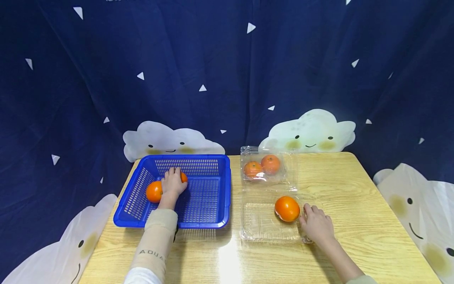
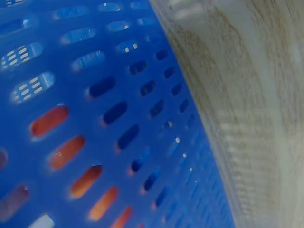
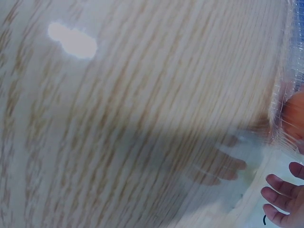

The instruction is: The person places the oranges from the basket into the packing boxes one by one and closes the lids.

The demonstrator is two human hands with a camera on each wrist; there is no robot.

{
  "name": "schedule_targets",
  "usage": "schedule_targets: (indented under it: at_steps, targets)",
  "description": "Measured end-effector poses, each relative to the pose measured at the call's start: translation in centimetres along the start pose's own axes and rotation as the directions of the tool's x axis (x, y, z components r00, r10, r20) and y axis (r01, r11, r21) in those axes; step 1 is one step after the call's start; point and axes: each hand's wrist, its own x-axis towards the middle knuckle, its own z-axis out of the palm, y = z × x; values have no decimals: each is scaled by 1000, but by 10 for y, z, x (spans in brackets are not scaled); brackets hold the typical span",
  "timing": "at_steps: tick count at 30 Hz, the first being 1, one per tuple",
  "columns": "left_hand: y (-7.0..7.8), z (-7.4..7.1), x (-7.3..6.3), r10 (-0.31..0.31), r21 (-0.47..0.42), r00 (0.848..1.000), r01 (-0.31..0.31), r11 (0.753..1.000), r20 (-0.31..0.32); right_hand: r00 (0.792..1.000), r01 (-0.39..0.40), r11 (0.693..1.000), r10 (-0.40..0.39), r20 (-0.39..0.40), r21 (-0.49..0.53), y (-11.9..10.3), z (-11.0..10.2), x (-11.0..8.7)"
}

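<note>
In the head view, my left hand (image 1: 172, 184) reaches into a blue plastic basket (image 1: 222, 189) and grips an orange (image 1: 184, 177), fingers over its top and thumb at its right side. A second orange (image 1: 154, 192) lies just left of that hand. Through the basket's slots, the left wrist view shows orange fruit (image 2: 69, 151). My right hand (image 1: 318, 225) is at the right edge of an opened clear plastic clamshell box (image 1: 255, 232), fingers loosely bent and holding nothing visible. Just left of its fingertips, an orange (image 1: 287, 209) sits in the box's near half.
Two more oranges, one at the left (image 1: 253, 170) and one at the right (image 1: 270, 164), show through the box's far half. Everything stands on a wooden table (image 1: 340, 177). A dark blue curtain (image 1: 227, 59) with clouds and triangles hangs behind its far edge.
</note>
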Motion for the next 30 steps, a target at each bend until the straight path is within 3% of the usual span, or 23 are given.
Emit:
schedule_targets:
  at_steps: [30]
  targets:
    - [-1, 9, 0, -13, -19, 1000, 14, 1000, 11, 1000, -4, 1000, 4, 5, 1, 0, 0, 0]
